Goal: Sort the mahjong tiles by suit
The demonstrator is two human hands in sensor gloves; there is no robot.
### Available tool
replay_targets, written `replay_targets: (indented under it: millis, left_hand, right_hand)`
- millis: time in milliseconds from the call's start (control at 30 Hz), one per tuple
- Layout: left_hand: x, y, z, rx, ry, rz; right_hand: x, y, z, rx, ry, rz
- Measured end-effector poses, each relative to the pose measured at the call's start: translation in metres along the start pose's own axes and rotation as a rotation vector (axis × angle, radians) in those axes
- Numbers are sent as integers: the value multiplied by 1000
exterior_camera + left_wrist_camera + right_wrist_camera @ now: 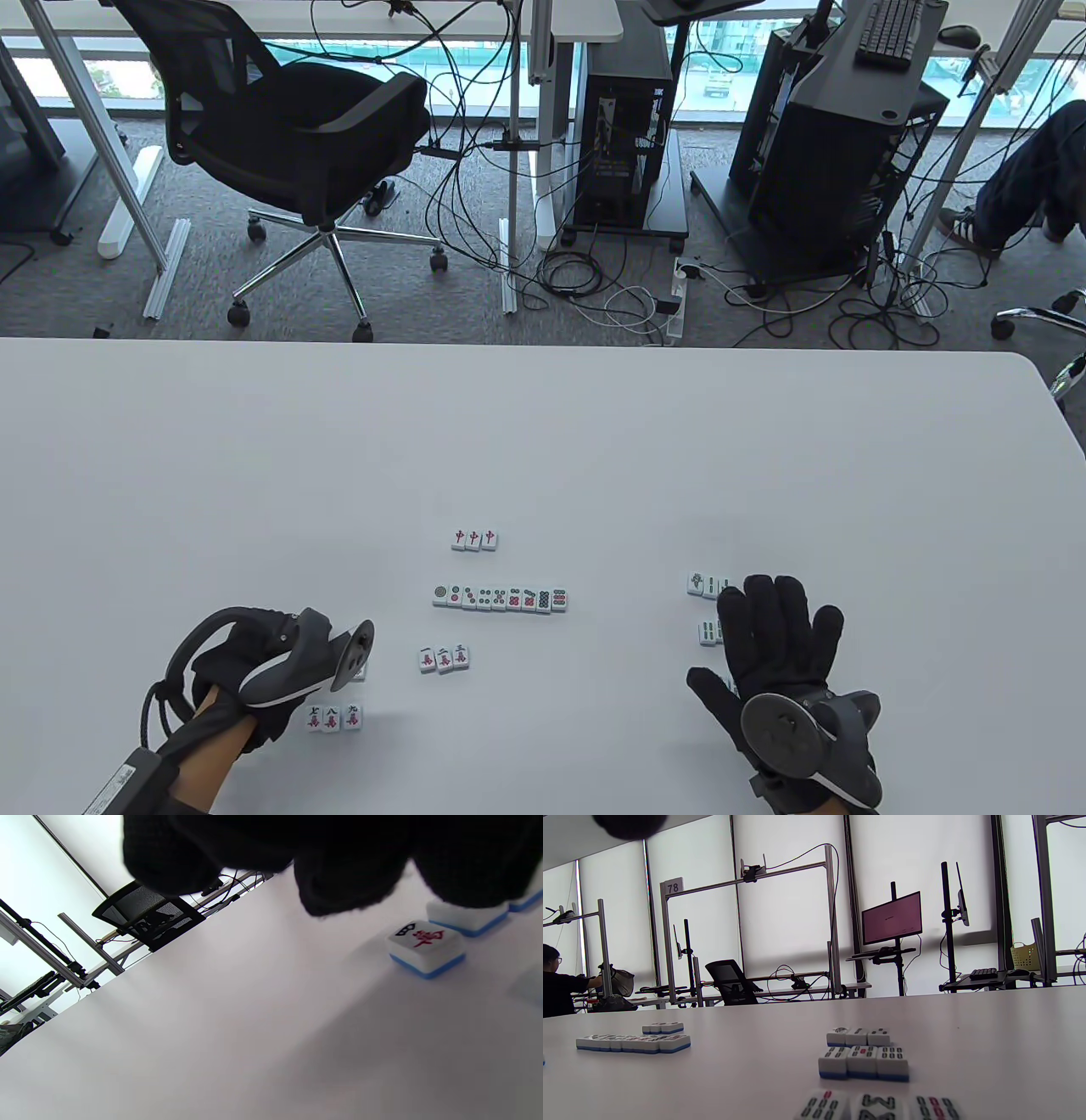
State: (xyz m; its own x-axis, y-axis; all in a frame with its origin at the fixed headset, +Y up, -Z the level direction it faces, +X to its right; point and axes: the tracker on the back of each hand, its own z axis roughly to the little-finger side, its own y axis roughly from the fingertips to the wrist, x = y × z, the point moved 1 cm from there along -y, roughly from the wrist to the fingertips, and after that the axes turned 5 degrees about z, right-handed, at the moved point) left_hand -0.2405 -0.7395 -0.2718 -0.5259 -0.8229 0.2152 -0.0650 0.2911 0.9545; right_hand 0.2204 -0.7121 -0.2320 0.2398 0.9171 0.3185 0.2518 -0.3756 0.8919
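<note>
Table view | right hand [785,671] fingers spread flat above bamboo tiles [706,585] | left hand [254,679] fingers' state: cannot tell

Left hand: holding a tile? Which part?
Cannot be told. The left hand has its fingers down over the character tiles, one fingertip on a tile's top, but no grip shows. Right hand holds nothing.

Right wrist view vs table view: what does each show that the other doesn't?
Only the right wrist view: all three bamboo rows unobstructed, including the nearest row, plus a monitor across the room.

Only the table view: both hands, the left hand over character tiles and the right hand spread flat over the bamboo tiles, plus the character trio.

Both: the long dot row, the red dragon trio and the white table.
</note>
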Motion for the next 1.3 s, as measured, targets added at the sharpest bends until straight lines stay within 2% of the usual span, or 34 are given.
replay_targets:
  millis: [133,233,300,333,467,567,667,800,933,1033,1167,1300]
  left_hand:
    - [13,-6,-1,14,63,6]
    - [22,-11,-6,25,61,62]
    - [21,-12,-7,24,75,13]
    - [21,-13,-7,22,72,22]
    - [15,-20,-3,-43,52,79]
    - [6,-25,2,-95,82,63]
    - [-13,-30,-4,-94,126,21]
    - [-47,-35,-29,-90,141,-51]
    - [-77,-39,-71,-12,168,-112]
    - [-87,-40,-98,53,210,-116]
    - [-88,-42,-125,111,200,-76]
    - [-84,-43,-137,137,142,-51]
  right_hand:
    - [0,0,0,-3,18,-7]
    - [0,0,0,-5,22,-8]
    - [1,0,0,-8,19,-7]
    - [1,0,0,-9,16,-6]
    - [1,-1,1,-11,7,-3]
    - [3,-1,1,-9,-8,5]
    - [4,-1,1,-10,-20,9]
    - [4,-1,1,-8,-23,9]
    - [4,-1,1,-5,-29,8]
    - [4,-1,1,-6,-30,9]
    - [4,0,1,-4,-38,12]
    - [4,0,1,2,-44,14]
